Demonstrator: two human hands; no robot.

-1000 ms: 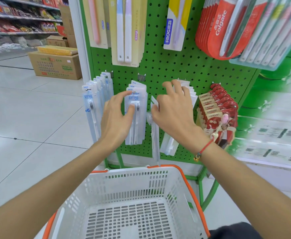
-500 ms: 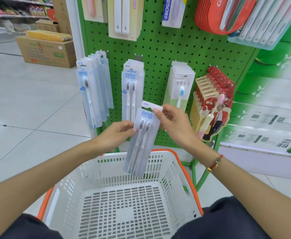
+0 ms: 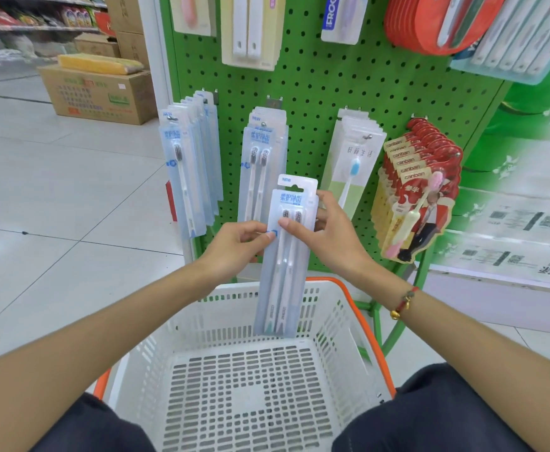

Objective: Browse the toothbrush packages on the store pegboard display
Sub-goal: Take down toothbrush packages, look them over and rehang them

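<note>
**Both hands on a twin-pack, mid-browse**

Left hand [image 3: 239, 244] and right hand [image 3: 327, 233] pinch the twin toothbrush package [image 3: 288, 256] upright, off its hook, near the green pegboard [image 3: 316, 93]. Looks like the inspection step; next probably means rehanging or dropping it. White basket [image 3: 332, 324] below holds nothing visible.

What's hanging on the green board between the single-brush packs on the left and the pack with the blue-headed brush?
A stack of twin-brush packs, seen from the head camera, hangs between the single-brush packs and the blue-headed brush pack.
</note>
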